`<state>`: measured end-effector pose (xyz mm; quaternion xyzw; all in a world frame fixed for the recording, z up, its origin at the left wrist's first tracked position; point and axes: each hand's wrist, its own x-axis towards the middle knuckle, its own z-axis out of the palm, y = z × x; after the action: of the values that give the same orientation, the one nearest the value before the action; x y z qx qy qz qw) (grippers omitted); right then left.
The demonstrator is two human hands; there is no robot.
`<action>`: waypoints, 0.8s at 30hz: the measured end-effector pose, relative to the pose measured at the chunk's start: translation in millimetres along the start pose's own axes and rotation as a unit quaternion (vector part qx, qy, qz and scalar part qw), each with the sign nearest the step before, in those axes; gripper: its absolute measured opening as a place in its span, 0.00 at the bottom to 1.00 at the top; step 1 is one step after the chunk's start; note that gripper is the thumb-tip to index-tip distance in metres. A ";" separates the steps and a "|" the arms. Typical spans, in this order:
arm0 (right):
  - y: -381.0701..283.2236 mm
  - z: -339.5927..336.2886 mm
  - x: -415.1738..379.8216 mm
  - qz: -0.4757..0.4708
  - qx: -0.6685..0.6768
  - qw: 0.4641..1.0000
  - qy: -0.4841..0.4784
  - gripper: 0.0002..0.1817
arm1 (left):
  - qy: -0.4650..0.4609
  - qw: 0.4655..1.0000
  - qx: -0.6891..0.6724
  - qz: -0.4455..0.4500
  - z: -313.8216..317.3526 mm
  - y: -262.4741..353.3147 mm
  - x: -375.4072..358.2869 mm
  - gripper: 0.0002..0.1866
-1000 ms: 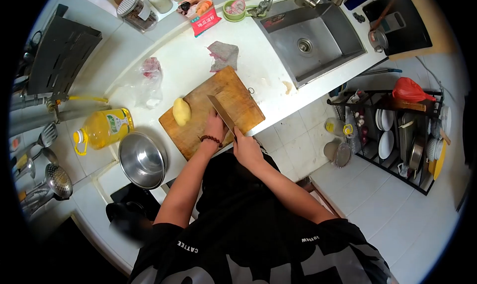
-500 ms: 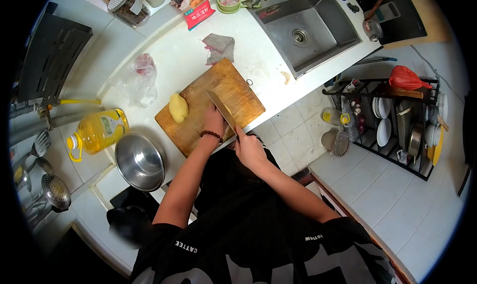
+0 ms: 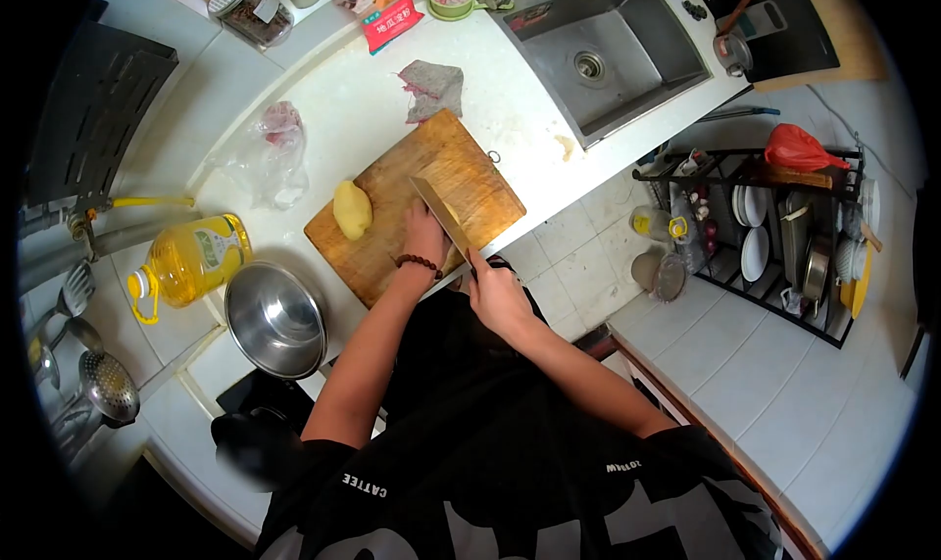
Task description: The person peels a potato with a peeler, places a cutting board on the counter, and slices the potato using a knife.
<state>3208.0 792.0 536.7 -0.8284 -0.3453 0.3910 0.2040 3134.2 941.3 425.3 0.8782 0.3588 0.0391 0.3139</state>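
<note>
My right hand (image 3: 498, 293) grips the handle of a kitchen knife (image 3: 441, 214), its broad blade slanting up and left over the wooden cutting board (image 3: 477, 186). Close against the blade's left side, my left hand (image 3: 424, 232) has its fingers bent down over a piece of potato, mostly hidden under the hand and knife. A pale yellow sliver of it shows along the blade's right side. A whole peeled potato (image 3: 353, 210) lies on the board's left part, apart from both hands. On my left wrist is a beaded bracelet (image 3: 420, 263).
A steel bowl (image 3: 276, 320) and an oil jug (image 3: 191, 259) stand left of the board. Behind it lie a plastic bag (image 3: 279, 163) and a grey cloth (image 3: 433, 90). The sink (image 3: 627, 95) is at the back right; a dish rack (image 3: 725, 266) stands lower right.
The view has shifted slightly. Both hands and the knife stay almost in place over the board, with the knife still against the left hand.
</note>
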 end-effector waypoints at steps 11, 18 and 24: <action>2.4 2.8 4.7 0.006 0.008 1.000 -0.008 0.29 | 0.001 0.999 -0.028 -0.024 -2.1 5.6 0.9 0.21; 17.9 10.9 16.9 -0.029 -0.004 1.000 0.012 0.23 | -0.049 0.998 -0.009 -0.028 -7.3 3.5 1.5 0.23; 23.1 11.9 35.1 -0.027 0.018 0.999 -0.005 0.29 | -0.032 0.999 -0.013 0.009 -11.2 7.6 1.0 0.26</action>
<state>3224.2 802.8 497.7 -0.8129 -0.3615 0.3957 0.2278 3136.2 943.6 438.5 0.8780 0.3402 0.0184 0.3362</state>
